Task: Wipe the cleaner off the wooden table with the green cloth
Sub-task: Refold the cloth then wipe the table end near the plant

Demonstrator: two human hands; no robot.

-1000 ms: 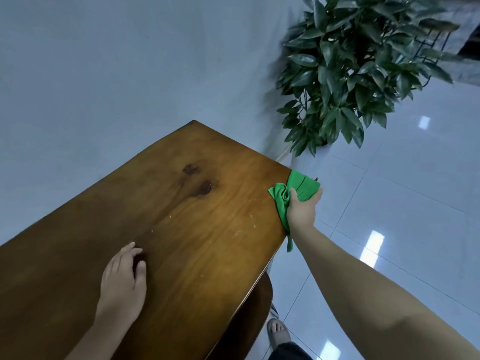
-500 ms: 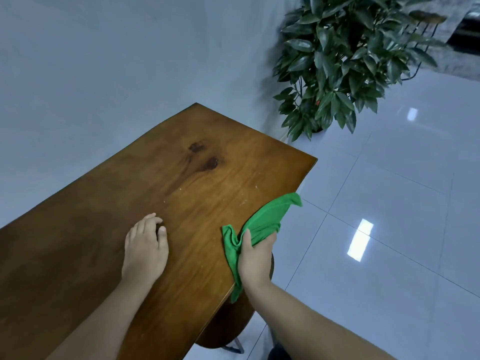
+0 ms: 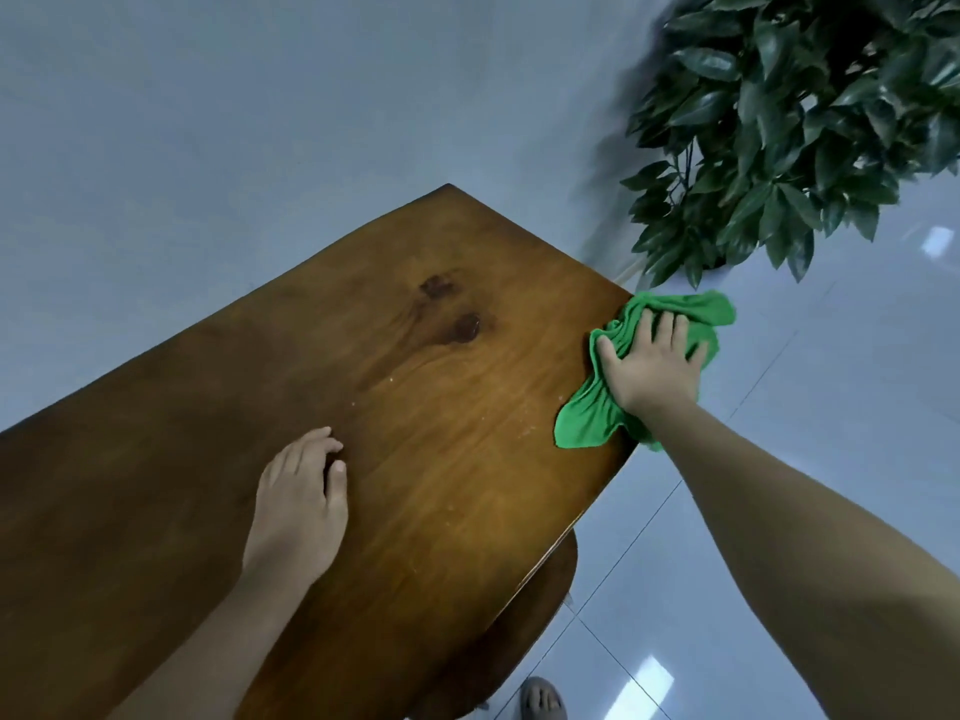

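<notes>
Bare tabletop (image 3: 441, 407) between hands; plant (image 3: 789, 122) perhaps near corner.

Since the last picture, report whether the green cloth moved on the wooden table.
Yes. The green cloth, under the right hand, slid along the right edge of the wooden table to its far corner, level with the dark knots.

Wooden table (image 3: 415, 459), green cloth (image 3: 587, 418) at edge
</notes>
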